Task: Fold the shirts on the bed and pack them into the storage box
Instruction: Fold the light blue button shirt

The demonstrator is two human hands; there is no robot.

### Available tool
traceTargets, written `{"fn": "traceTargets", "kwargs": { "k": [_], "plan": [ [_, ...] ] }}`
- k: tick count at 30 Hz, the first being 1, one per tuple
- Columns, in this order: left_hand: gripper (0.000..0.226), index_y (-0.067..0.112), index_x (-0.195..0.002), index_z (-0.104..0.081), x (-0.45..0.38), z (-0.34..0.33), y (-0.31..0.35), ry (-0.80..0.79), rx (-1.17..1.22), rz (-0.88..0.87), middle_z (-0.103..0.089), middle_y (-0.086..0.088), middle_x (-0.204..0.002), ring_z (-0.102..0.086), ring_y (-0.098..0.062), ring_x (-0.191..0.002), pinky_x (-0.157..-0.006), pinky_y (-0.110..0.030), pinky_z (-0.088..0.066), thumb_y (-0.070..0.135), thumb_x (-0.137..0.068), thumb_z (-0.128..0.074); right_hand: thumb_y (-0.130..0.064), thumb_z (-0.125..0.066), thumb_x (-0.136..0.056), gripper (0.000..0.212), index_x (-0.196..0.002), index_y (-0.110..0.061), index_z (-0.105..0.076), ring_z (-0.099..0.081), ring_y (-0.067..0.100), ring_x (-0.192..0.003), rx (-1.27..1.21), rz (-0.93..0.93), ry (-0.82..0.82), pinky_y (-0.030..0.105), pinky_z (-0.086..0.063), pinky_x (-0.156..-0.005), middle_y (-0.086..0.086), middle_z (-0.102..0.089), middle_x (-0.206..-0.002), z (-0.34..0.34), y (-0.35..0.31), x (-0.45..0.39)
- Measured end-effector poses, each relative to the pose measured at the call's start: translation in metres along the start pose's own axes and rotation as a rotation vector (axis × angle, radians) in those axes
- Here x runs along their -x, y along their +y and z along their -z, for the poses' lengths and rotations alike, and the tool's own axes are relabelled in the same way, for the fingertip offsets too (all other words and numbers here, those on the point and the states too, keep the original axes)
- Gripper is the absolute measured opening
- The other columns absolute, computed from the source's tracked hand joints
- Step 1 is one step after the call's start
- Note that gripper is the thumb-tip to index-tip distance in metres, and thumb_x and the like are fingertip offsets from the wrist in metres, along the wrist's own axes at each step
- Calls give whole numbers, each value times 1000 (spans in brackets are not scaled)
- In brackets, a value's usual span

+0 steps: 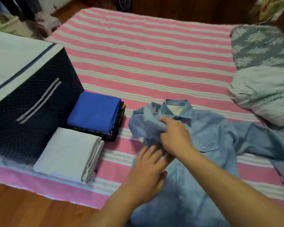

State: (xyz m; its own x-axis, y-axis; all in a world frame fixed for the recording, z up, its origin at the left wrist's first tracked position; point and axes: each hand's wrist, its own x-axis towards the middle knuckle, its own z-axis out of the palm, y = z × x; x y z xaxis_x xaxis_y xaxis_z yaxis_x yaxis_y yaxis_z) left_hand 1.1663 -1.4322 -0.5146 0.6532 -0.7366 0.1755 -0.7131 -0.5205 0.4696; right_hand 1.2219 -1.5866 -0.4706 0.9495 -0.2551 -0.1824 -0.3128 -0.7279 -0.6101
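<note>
A light blue denim shirt point(208, 136) lies face up on the pink and white striped bed point(146, 59), collar away from me. Its left sleeve is bunched over the chest, and my right hand point(175, 136) grips that bunched sleeve. My left hand point(147, 171) lies flat with straight fingers on the shirt's left side, just below the bunch. The shirt's other sleeve stretches out to the right. A folded blue shirt point(95, 110) tops a stack of dark folded shirts, and a folded white shirt point(69, 153) lies in front of it. The dark storage box point(31, 99) stands at the left.
The box's pale lid point(11, 61) shows above its dark wall. Pillows point(262, 76) sit at the bed's right side. The wooden floor point(31, 210) shows at the lower left, below the bed's front edge. Cluttered items stand beyond the bed's far left corner.
</note>
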Motion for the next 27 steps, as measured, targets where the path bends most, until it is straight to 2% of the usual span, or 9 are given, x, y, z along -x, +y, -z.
{"fn": "traceTargets", "kwargs": {
  "k": [2,4,6,10,15,19,21,23,27],
  "plan": [
    [55,34,-139,-52,24,-6,10,-166,171,-23,-54,7,-142,-49,-16,-130,-110,-31,-40,25,-85,-59,-4,-61,-79,21,-89,-18,-73,-67,27,-88,-137,-245,102,39,-52,-73,10,-73,-87,49,73,29],
    [43,39,-131,-58,54,-18,1,-192,278,128,-56,16,-131,-56,-9,-120,-101,-27,-47,32,-88,-57,1,-66,-81,16,-80,-13,-73,-66,22,-76,-319,-471,167,43,-56,-71,8,-73,-76,91,148,66],
    [43,42,-128,-60,71,-34,-21,-220,289,363,-53,20,-126,-60,-13,-117,-98,-23,-44,44,-86,-49,11,-61,-84,23,-91,-7,-73,-63,20,-69,-363,-790,255,36,-55,-68,6,-72,-78,125,229,107],
    [62,31,-147,-45,57,-67,-49,-381,327,601,-44,13,-136,-49,-7,-123,-102,-16,-31,45,-88,-60,-15,-59,-75,45,-108,15,-65,-64,43,-88,-55,-1314,331,48,-50,-76,34,-65,-102,123,356,148],
    [105,23,-159,-30,60,-150,-36,-731,211,529,-39,-4,-153,-38,-29,-142,-115,-32,-25,71,-65,-35,-19,-63,-91,37,-126,-8,-61,-52,39,-118,108,-651,281,44,-40,-102,21,-55,-130,51,288,57],
    [88,18,-140,-49,65,-171,-21,-805,65,488,-60,-24,-132,-67,-44,-108,-89,-44,-56,62,-65,-43,-52,-62,-89,83,-154,-13,-30,-32,36,-143,225,-369,91,43,-22,-119,17,-38,-155,23,246,-49],
    [111,11,-157,-30,63,-163,-23,-779,106,509,-31,-21,-158,-45,-44,-138,-115,-40,-36,66,-61,-30,-60,-62,-84,91,-155,-18,-25,-44,38,-135,140,-486,-35,44,-37,-109,18,-45,-150,18,239,-83],
    [108,30,-159,-22,62,-143,-26,-850,183,588,-10,-3,-167,-29,-24,-150,-119,-21,-17,70,-59,-21,-42,-67,-85,65,-140,-16,-45,-59,30,-106,-84,-512,-94,33,-47,-83,11,-61,-127,19,224,-88],
    [62,47,-144,-26,33,-78,-29,-575,327,636,-35,1,-155,-45,-13,-136,-113,-21,-31,41,-86,-50,-18,-69,-89,10,-89,-9,-64,-51,11,-76,-440,-290,-16,24,-39,-57,-4,-58,-77,73,181,-24]
  ]
}}
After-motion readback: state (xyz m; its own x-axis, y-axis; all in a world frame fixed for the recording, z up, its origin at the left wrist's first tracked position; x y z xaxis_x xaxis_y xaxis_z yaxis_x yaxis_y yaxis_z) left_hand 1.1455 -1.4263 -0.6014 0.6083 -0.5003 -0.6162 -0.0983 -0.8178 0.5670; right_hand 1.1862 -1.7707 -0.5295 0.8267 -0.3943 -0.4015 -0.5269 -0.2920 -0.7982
